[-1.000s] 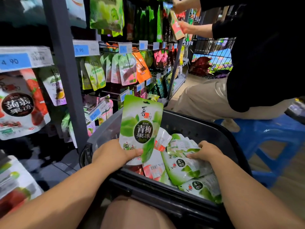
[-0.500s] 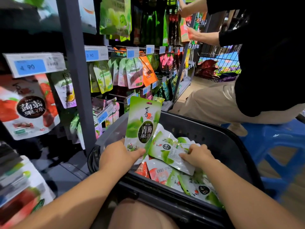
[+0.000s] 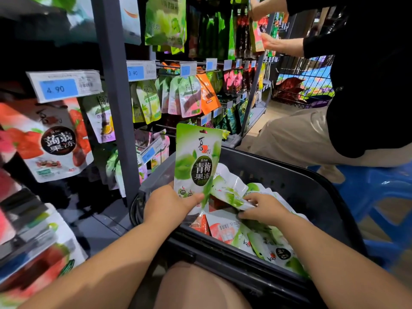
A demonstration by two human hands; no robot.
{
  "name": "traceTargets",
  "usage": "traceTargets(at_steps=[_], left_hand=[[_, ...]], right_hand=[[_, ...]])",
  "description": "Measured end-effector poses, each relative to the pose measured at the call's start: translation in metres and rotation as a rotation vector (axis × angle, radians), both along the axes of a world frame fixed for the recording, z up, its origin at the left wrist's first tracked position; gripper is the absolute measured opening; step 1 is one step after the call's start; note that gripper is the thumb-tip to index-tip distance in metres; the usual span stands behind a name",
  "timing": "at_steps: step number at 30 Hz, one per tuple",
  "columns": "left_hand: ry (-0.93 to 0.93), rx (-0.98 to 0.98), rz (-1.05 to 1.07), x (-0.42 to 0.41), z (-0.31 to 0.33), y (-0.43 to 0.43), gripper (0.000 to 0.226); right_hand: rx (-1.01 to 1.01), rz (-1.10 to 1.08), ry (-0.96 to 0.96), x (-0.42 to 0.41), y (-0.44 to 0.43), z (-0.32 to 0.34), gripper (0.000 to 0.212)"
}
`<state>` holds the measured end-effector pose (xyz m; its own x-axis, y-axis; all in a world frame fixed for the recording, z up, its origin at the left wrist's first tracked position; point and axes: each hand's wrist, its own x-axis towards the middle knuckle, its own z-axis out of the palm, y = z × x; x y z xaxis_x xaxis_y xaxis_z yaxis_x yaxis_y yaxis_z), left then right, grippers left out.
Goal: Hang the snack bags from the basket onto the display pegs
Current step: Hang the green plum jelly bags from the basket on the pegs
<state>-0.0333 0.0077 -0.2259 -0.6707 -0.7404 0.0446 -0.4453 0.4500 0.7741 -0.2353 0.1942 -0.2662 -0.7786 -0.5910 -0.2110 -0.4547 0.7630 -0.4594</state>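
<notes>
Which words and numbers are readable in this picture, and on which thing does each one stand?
"青梅果冻", under "jū ruo": green plastic snack bag held by the left hand.
"蒟蒻果冻": red strawberry-printed bag hanging at left.
"4.90": blue price tag above it.
"3.90": second blue price tag.
"梅冻": pale green hanging bag.
Green-and-white bag gripped by the right hand, and the other tags: too blurred to read.
</notes>
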Motion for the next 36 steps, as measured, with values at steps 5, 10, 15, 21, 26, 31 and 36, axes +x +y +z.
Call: traceTargets(at_steps=[5, 10, 15, 21, 26, 31, 36], left_hand=[[0.041, 0.1, -0.005, 0.002, 0.005, 0.0, 0.027], [0.218, 0.199, 0.02, 0.011, 0.012, 0.001, 0.034], [0.296, 0.226, 0.071, 0.025, 0.029, -0.011, 0.024], [0.489, 0.397, 0.031, 0.033, 0.053, -0.017, 0.039], [0.619, 0.514, -0.089, 0.046, 0.085, -0.019, 0.043], [0.691, 0.456, -0.105, 0.07, 0.108, -0.029, 0.043], [0.695, 0.316, -0.014, 0.099, 0.12, -0.041, 0.019]], right_hand=[[-0.26, -0.135, -0.203, 0.004, -0.006, 0.0, 0.025], [-0.695, -0.33, -0.614, 0.015, -0.008, 0.021, 0.015], [-1.018, -0.395, -0.84, 0.029, -0.006, 0.064, 0.025], [-1.281, -0.293, -1.015, 0.075, -0.025, 0.118, 0.027], [-1.292, -0.19, -0.991, 0.107, -0.059, 0.141, 0.03], [-1.263, -0.059, -0.971, 0.141, -0.089, 0.157, 0.043], [-1.215, 0.241, -0.994, 0.162, -0.102, 0.158, 0.079]])
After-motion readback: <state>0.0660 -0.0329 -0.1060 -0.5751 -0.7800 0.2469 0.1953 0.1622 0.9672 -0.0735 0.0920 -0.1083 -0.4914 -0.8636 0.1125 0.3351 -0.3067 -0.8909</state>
